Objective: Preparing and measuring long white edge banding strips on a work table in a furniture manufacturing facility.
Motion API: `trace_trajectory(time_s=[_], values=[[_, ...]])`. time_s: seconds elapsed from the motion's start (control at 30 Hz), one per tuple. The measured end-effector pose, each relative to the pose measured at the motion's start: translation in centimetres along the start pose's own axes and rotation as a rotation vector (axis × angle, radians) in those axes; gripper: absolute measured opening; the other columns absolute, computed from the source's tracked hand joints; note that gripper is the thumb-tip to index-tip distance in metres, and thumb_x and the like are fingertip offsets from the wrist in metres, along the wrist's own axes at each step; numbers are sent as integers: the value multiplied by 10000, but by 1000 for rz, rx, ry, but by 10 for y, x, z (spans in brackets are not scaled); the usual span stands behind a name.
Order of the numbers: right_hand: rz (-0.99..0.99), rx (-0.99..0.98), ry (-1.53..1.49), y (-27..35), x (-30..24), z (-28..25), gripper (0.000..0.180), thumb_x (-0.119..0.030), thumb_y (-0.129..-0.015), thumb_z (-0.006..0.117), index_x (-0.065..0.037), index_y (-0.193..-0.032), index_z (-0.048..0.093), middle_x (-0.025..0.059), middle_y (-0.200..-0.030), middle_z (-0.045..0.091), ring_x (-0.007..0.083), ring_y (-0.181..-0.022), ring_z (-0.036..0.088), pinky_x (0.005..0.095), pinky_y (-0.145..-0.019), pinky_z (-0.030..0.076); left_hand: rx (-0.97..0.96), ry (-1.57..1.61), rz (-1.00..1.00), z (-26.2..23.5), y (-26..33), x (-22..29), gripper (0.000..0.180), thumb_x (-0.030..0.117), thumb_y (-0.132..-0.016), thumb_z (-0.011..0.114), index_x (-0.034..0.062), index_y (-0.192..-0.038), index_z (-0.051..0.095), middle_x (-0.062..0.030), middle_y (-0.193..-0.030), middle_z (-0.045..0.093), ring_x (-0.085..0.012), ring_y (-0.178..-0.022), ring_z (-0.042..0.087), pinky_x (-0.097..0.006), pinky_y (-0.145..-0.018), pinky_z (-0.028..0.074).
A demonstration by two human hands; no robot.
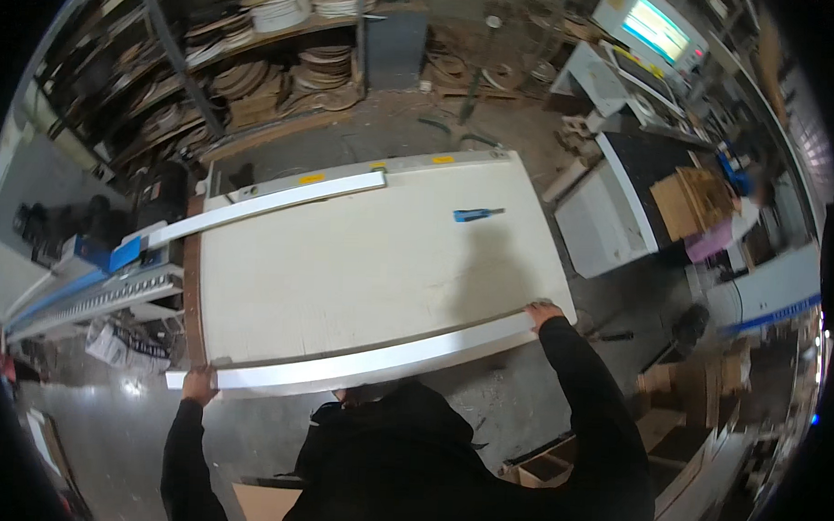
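A long white strip [377,357] lies along the near edge of the white worktable [361,277]. My left hand [200,384] is closed around it near its left end, just past the table's corner. At the opposite end my right hand [544,314] grips the strip by the table's near right corner; part of its fingers is hidden. A second white strip [281,197] rests along the far side and reaches out past the table's left edge. Toward the far right of the tabletop lies a small blue-handled tool [474,215], its exact kind unclear.
Shelves [250,43] with stacked curved pieces stand beyond the table at the far left. A machine [85,286] with a toothed rail adjoins the left side. To the right are a dark-topped cabinet [612,212], a lit screen [656,30] and cardboard boxes [679,398].
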State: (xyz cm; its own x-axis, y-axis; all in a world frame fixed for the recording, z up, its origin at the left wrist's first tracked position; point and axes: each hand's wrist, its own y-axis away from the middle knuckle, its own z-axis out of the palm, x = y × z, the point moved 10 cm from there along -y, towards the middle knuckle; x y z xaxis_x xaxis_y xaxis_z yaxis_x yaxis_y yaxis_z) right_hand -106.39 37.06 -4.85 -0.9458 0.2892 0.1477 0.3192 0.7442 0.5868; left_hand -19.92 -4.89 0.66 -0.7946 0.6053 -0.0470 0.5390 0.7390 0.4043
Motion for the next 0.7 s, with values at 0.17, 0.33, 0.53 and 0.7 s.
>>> trace_trajectory(time_s=[0.17,0.33,0.53,0.7], values=[[-12,-7,-6,-10,-23,-36,713,-320,-778,828,-163,-1392,501,103,-1402,573,307,-1285,566,436,-1066,476,-55,-18,-96,3,25,-8,619,257,-706,848,83,-1251,611,-170,-1206,656,-370,-1122,646,-472,-953,543],[-16,103,-77,-8,-19,-45,705,-240,-719,850,-134,-1335,524,123,-1406,544,319,-1307,534,437,-1077,471,-60,66,-85,-8,16,9,678,230,-691,891,91,-1254,541,-169,-1216,644,-358,-1182,610,-465,-1006,503],[39,64,-126,-16,-26,-49,683,-203,-753,832,-173,-1358,517,83,-1397,562,318,-1258,580,459,-1023,509,-71,101,-126,-3,19,3,686,249,-685,898,104,-1262,555,-150,-1170,675,-355,-1147,636,-458,-980,526],[52,191,-188,-20,-10,-28,694,-180,-669,858,-106,-1290,557,132,-1313,605,327,-1248,572,423,-1062,487,-84,-44,-63,20,4,-15,622,252,-691,867,80,-1221,590,-170,-1228,673,-353,-1143,654,-453,-959,546]])
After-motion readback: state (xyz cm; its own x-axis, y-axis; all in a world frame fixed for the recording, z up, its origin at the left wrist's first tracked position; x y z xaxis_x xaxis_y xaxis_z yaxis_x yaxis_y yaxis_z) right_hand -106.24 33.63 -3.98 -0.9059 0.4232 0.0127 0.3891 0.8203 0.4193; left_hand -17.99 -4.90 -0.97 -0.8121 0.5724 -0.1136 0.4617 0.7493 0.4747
